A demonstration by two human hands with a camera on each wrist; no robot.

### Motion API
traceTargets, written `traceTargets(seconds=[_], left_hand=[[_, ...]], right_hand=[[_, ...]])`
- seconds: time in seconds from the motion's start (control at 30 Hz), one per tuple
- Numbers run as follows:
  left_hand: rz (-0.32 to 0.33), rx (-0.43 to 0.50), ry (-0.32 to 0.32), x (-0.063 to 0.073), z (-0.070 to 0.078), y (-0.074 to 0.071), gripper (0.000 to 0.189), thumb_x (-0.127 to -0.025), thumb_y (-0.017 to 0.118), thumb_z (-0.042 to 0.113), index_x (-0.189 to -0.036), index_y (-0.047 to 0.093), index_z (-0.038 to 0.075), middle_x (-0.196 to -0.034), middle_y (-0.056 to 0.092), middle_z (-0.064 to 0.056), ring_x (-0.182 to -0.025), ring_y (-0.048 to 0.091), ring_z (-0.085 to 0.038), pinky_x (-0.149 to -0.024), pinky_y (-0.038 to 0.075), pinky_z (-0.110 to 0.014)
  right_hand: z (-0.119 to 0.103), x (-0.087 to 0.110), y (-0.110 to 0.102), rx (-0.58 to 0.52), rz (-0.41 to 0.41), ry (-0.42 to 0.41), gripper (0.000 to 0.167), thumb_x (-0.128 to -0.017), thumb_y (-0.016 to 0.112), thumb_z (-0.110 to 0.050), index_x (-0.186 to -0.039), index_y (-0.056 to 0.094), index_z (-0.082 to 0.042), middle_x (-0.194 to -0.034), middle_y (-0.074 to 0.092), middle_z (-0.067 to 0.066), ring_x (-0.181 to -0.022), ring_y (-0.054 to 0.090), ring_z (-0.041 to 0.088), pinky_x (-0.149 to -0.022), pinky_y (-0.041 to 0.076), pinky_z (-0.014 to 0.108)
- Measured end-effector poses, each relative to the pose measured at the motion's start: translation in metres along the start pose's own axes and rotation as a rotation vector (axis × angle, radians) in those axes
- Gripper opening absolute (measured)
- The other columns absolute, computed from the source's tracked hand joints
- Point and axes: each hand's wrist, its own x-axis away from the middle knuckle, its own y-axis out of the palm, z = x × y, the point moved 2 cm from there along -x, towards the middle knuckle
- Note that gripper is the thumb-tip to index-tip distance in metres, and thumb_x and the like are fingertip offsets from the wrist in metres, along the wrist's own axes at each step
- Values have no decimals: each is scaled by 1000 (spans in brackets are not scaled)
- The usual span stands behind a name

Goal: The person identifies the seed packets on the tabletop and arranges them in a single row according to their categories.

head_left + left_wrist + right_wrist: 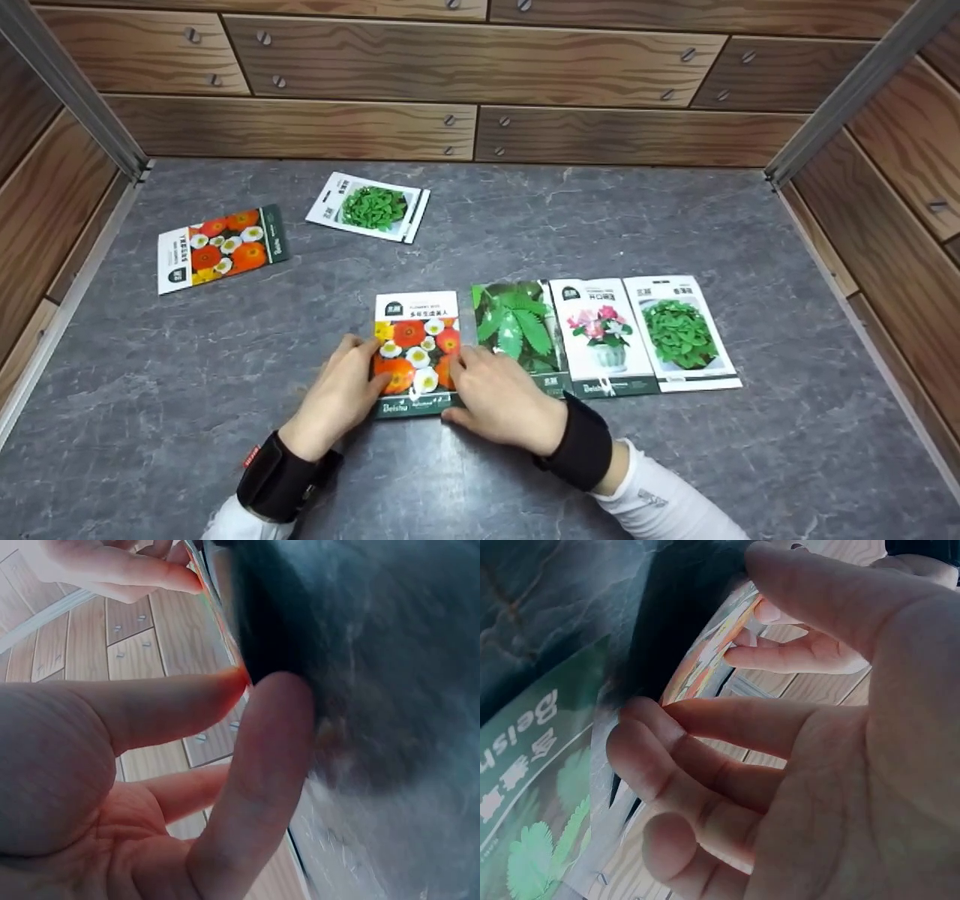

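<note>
A seed packet with orange and white poppies (417,334) lies close over the table between both hands. My left hand (336,396) pinches its left edge, thumb on the printed front. Along the opposite edge my right hand (510,397) holds it, with the index fingertip on the side and the thumb by the lower corner. In the right wrist view, the other right-hand fingers (641,757) curl beside a green-leaf packet (547,825). That leaf packet stands immediately right of the poppy one in the head view, partly covered by my right hand.
A pink-flower packet (600,330) and a green-herb packet (681,334) continue the row rightward. Farther back lie another poppy packet (225,247) at left and another herb packet (371,208), both turned sideways. Wood-patterned walls (360,135) enclose the grey tabletop (562,225).
</note>
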Motion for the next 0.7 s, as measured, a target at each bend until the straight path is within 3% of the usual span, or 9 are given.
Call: traceTargets(seconds=[0.13,0.27,0.53,0.7], left_hand=[[0,-30,18,1,0,1,51,-95,76,10,-141,61,-6,-129,61,-25,-112,67,-41,-100,57,-55],[13,-107,53,3,1,1,54,-92,82,17,-139,64,-2,-127,62,-22,-106,69,-39,-91,58,-55],[20,-157,111,2,1,3,54,-89,85,21,-135,67,-2,-124,62,-21,-113,63,-37,-91,57,-57],[31,-178,170,1,-2,3,53,-89,84,21,-134,68,-3,-136,60,-23,-125,58,-41,-97,57,-58]], right_hand=[[0,0,2,57,24,3,61,-92,77,-49,-129,69,-1,-121,72,15,-107,69,27,-83,63,40],[0,-1,5,92,69,2,50,-89,80,-47,-115,73,-5,-109,70,10,-98,67,24,-73,58,37],[2,-3,6,102,73,10,49,-87,82,-50,-109,74,-6,-115,69,10,-103,63,25,-79,61,39],[4,-3,5,96,43,12,51,-87,82,-51,-109,75,-6,-127,70,11,-113,64,26,-87,62,41]])
